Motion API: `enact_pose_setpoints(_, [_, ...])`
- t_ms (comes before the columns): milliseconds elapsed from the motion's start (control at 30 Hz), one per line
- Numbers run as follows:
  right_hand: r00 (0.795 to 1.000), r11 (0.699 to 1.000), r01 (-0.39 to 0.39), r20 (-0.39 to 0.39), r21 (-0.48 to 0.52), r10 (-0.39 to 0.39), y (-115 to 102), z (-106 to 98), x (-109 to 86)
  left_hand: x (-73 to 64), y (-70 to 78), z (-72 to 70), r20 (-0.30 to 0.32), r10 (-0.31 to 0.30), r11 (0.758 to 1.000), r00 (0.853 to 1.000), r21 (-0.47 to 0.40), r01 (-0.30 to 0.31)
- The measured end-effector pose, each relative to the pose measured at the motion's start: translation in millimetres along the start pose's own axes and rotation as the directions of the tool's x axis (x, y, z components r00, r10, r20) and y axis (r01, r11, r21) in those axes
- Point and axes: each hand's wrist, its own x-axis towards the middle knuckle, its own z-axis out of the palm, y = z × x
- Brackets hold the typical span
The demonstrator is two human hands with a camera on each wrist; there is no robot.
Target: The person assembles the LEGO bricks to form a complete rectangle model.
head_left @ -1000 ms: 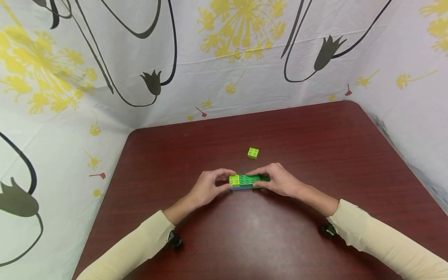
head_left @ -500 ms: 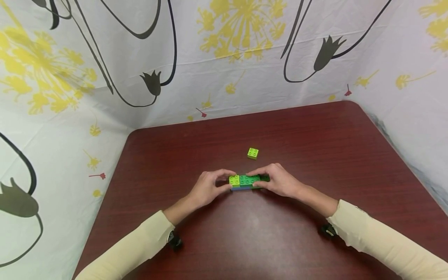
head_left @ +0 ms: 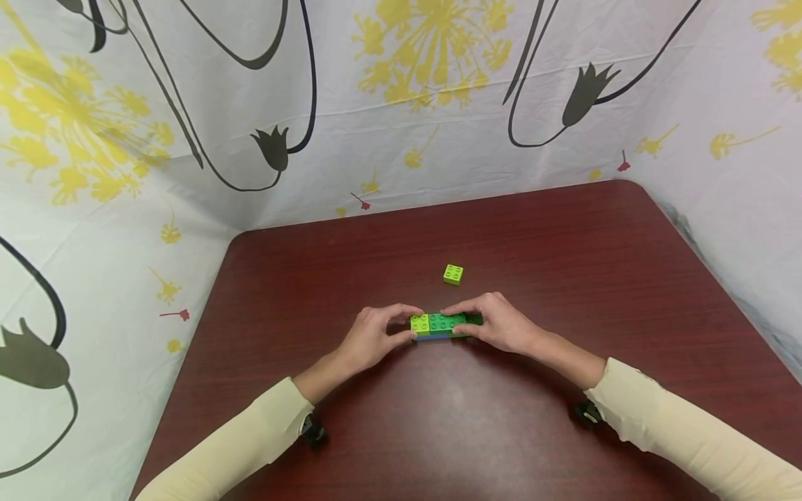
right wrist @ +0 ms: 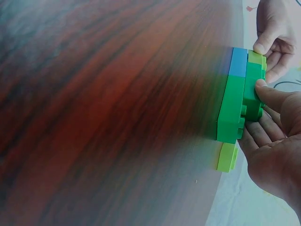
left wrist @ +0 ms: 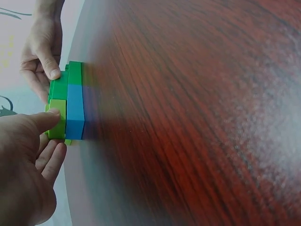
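Observation:
A low two-layer row of toy building bricks sits on the table in front of me. My left hand (head_left: 368,338) pinches the lime brick (head_left: 419,324) at the left end of the top layer, thumb on the near side and fingers behind. Beside it, my right hand (head_left: 506,324) holds the green upper brick (right wrist: 253,89) between thumb and fingers. Underneath lie a blue brick (left wrist: 75,108) on the left and a green lower brick (right wrist: 230,108) on the right, whose studded right end sticks out past the upper one. My right hand partly covers that end in the head view.
A loose lime brick (head_left: 453,274) with studs up lies a little behind the row. The dark red-brown table (head_left: 376,257) has rounded back corners. A white patterned cloth (head_left: 401,153) hangs around its back and sides.

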Motion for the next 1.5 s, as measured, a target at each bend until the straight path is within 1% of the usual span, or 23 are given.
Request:
enact_pose_setpoints(200, [1.000,1.000,-0.014,0.002,-0.007,0.014,-0.7,1.3,0.6,0.2,-0.5,-0.6,0.008,-0.013,1.000,1.000,-0.010,0.013])
enact_pose_setpoints(333, [1.000,1.000,0.003,-0.004,-0.012,-0.003,-0.6,1.0,0.9,0.5,-0.7,-0.7,0.011,-0.014,1.000,1.000,-0.010,0.014])
enact_pose_setpoints(467, [1.000,1.000,0.010,-0.006,-0.013,-0.010,-0.3,-0.2,0.9,0.9,-1.0,-0.6,0.008,-0.003,1.000,1.000,-0.013,0.003])
enact_pose_setpoints(567, [1.000,1.000,0.006,-0.004,-0.012,-0.006,-0.5,-0.5,1.1,1.0,-1.3,-0.2,0.006,0.020,1.000,1.000,0.008,-0.020])
enact_pose_setpoints(767, [1.000,1.000,0.017,-0.006,-0.007,-0.017,-0.1,-0.1,1.1,0.7,-2.7,1.1,-0.007,0.077,0.993,0.997,0.089,-0.076])
enact_pose_setpoints(967, [0.999,0.999,0.029,-0.016,-0.015,-0.029,-0.1,0.7,1.0,1.1,-4.7,1.8,-0.008,0.090,0.989,0.996,0.120,-0.089])
enact_pose_setpoints(1200, [0.999,0.999,0.030,-0.014,-0.015,-0.030,0.3,0.4,1.8,2.7,-5.4,1.6,-0.007,0.092,0.992,0.996,0.087,-0.091])
enact_pose_setpoints(1500, [1.000,1.000,0.002,-0.006,0.004,-0.002,1.3,0.0,3.1,3.1,-8.0,2.6,0.004,0.080,0.995,0.997,0.054,-0.080])
